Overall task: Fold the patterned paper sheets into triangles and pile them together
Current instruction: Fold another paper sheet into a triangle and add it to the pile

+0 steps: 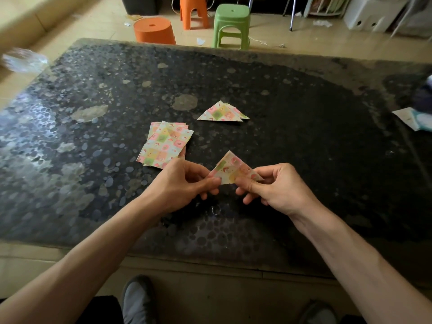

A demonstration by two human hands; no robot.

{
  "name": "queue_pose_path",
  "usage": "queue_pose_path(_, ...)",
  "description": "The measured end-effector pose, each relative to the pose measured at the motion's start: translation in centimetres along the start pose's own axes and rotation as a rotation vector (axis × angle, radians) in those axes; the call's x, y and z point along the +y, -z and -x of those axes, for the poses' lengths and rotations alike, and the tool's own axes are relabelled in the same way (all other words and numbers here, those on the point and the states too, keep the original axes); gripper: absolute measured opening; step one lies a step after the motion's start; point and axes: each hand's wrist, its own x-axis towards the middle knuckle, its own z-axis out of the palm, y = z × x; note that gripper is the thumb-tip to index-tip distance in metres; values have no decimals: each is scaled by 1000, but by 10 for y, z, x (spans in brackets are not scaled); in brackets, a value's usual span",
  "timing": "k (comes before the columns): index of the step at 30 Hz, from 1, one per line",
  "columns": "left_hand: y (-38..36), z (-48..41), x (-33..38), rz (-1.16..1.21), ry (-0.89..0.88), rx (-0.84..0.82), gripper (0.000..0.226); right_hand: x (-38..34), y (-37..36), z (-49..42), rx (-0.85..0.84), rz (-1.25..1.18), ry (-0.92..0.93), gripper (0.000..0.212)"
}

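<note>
A patterned paper triangle [232,168] in pink, green and yellow checks is held just above the dark table [304,141]. My left hand [187,183] pinches its left corner and my right hand [273,185] pinches its lower right edge. A stack of unfolded patterned sheets [164,143] lies on the table just beyond my left hand. Further back, a small pile of folded triangles [222,112] rests near the table's middle.
White and pale blue papers [413,119] lie at the table's right edge. Clear crumpled plastic [23,59] sits at the far left corner. Two orange stools [154,30] and a green stool [231,24] stand beyond the far edge. My shoes [138,300] show below the near edge.
</note>
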Motion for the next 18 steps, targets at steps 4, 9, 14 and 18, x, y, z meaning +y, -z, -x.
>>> queue_pose_path(4,2,0,1,-11,16,32,20,0,2,-1,-14,46,32,16)
queue_pose_path(9,4,-1,1,-1,3,25,17,3,6,-5,57,125,77,16)
queue_pose_path(14,4,-2,-2,5,-3,20,14,4,11,-6,29,144,116,18)
queue_pose_path(18,5,-1,-2,-53,-118,-11,16,5,8,-6,-9,199,129,17)
